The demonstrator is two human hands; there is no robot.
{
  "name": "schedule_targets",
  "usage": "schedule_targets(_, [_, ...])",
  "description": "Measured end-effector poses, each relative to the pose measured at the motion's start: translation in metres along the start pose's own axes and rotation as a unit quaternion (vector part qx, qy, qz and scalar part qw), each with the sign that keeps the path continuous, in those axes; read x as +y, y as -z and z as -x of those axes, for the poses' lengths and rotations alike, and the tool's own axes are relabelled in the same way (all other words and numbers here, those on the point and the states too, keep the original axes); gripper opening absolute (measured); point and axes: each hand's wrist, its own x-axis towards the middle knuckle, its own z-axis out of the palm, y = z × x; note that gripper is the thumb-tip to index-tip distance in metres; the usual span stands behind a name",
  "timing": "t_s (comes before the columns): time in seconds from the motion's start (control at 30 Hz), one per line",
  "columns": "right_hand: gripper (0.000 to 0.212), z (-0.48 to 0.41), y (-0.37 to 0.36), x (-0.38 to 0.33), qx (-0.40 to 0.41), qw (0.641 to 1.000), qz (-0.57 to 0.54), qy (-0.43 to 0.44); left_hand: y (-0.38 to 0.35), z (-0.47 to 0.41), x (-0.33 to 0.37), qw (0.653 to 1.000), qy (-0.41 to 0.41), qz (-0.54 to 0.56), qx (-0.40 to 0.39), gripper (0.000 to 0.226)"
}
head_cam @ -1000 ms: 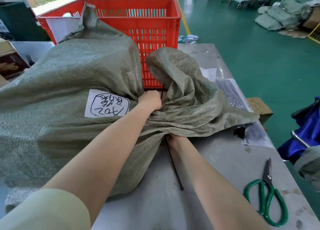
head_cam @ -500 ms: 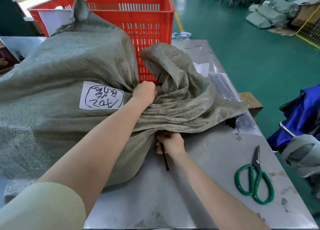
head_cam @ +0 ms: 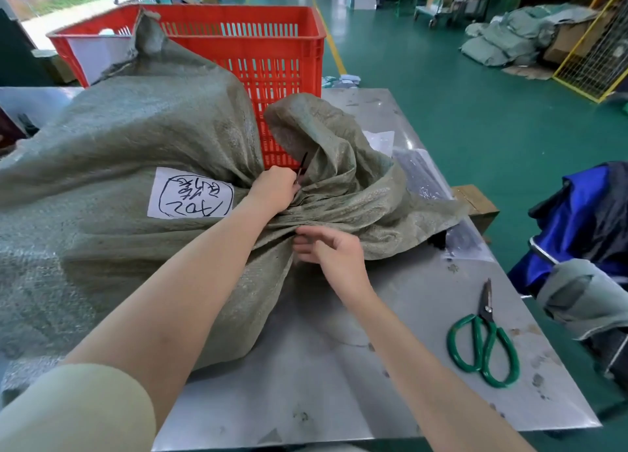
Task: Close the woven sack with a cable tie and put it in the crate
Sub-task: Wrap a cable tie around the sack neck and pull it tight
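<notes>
A large grey-green woven sack (head_cam: 129, 152) with a white handwritten label (head_cam: 191, 197) lies on the metal table (head_cam: 339, 366). Its neck is gathered at the middle, and the loose mouth flops to the right. My left hand (head_cam: 273, 190) is closed on the top of the neck, pinching a black cable tie (head_cam: 301, 168) whose end sticks up. My right hand (head_cam: 331, 247) hovers at the near side of the neck with fingers apart and nothing in it. The tie's lower part is hidden. The red crate (head_cam: 272, 43) stands behind the sack.
Green-handled scissors (head_cam: 482, 339) lie on the table at the right. Clear plastic bags (head_cam: 424, 179) lie beyond the sack's mouth. A blue cart (head_cam: 577, 220) stands off the table's right edge. More sacks (head_cam: 503, 37) are piled on the green floor far right.
My right hand has let go of the tie's lower end and come up beside the neck with fingers spread. The long tail is gone from the table. My left hand kept its grip.
</notes>
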Motion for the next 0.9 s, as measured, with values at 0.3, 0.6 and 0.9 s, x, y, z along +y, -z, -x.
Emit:
schedule_targets(0.3, [0.020, -0.025, -0.007, -0.011, 0.108, 0.902, 0.270, 0.320, 0.022, 0.014, 0.002, 0.996, -0.043, -0.014, -0.077, 0.032])
schedule_targets(0.6, [0.004, -0.065, 0.001, 0.000, 0.079, 0.985, 0.137, 0.068, 0.028, 0.020, 0.002, 0.994, -0.107, -0.029, -0.002, 0.036])
schedule_targets(0.9, [0.015, -0.065, 0.003, -0.005, 0.024, 0.997, -0.022, 0.073, 0.011, 0.019, -0.004, 0.946, -0.067, 0.316, -0.022, 0.029])
